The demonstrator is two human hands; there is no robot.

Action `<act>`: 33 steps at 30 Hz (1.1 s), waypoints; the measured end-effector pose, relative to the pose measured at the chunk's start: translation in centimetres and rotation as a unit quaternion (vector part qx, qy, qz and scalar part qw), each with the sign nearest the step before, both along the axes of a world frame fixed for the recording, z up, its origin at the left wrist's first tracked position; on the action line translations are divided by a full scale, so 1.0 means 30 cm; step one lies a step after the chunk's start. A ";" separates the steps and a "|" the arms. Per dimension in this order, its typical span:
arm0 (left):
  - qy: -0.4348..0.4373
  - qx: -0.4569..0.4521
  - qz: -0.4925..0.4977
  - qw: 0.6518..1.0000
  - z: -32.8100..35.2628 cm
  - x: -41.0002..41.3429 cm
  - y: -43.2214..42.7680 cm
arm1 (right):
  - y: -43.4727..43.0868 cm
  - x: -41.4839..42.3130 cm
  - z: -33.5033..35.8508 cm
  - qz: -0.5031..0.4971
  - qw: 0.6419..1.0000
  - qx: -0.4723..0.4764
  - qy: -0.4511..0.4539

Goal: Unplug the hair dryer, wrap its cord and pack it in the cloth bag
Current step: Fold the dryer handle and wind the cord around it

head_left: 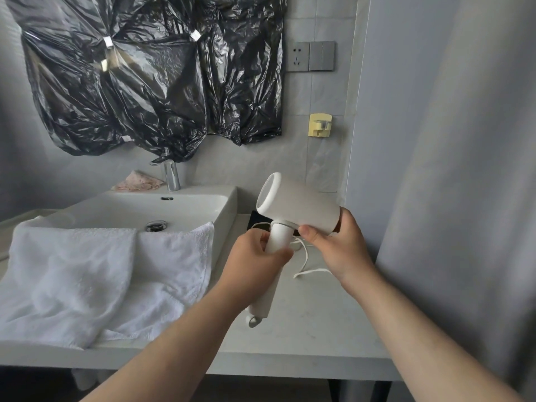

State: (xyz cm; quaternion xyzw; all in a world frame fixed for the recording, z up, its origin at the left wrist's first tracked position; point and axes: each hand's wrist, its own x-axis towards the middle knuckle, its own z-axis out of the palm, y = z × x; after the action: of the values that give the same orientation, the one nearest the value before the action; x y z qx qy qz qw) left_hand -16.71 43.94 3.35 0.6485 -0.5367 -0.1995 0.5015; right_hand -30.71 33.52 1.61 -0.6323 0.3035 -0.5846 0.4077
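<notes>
The dryer [298, 204] was held above the table [319, 329], just right of the sink [226, 204]. The left hand [255, 262] gripped its handle and the right hand [339, 245] clasped the barrel's rear. The cord [304, 269] trailed loose below, so it could probably tangle, or get pinched if the handle folded.

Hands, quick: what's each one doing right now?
Left hand: grips the hair dryer by its handle.
Right hand: holds the hair dryer's barrel at its rear end.
</notes>
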 end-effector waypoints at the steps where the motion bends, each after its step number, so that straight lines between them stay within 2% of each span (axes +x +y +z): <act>1: 0.041 -0.007 -0.006 0.999 -0.003 0.004 0.000 | 0.002 -0.001 0.008 0.001 1.000 0.000 0.004; 5: 0.204 -0.007 -0.049 0.978 -0.013 0.019 0.002 | 0.005 -0.011 0.026 -0.013 0.999 -0.017 0.025; 8: 0.292 -0.011 -0.104 0.951 -0.010 0.020 0.008 | 0.007 0.001 0.031 -0.025 0.998 0.042 0.036; 10: 0.337 -0.014 -0.143 0.930 0.000 0.015 0.015 | 0.018 0.003 0.040 0.029 0.995 0.092 0.031; 14: 0.411 0.001 -0.193 0.891 0.008 0.009 0.025 | 0.031 -0.016 0.066 0.114 0.983 0.118 0.088; 18: 0.508 0.036 -0.243 0.826 0.012 -0.004 0.038 | 0.035 -0.020 0.084 0.160 0.975 0.133 0.076; 21: 0.538 0.046 -0.274 0.796 0.013 -0.007 0.040 | 0.025 -0.020 0.077 0.183 0.971 0.142 0.058; 25: 0.551 0.056 -0.297 0.778 0.010 -0.004 0.028 | 0.004 -0.009 0.056 0.217 0.962 0.166 0.011; 29: 0.558 0.070 -0.320 0.762 0.008 -0.009 0.019 | -0.012 -0.003 0.036 0.301 0.933 0.194 -0.041; 33: 0.556 0.091 -0.340 0.753 0.008 0.010 0.018 | -0.013 -0.018 0.043 0.333 0.919 0.206 -0.043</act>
State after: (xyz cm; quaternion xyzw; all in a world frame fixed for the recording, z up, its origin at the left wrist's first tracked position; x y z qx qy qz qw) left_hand -16.40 44.47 3.61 0.2397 -0.3276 -0.7303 0.5494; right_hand -31.24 33.14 2.90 -0.5733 0.1712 -0.3662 0.7127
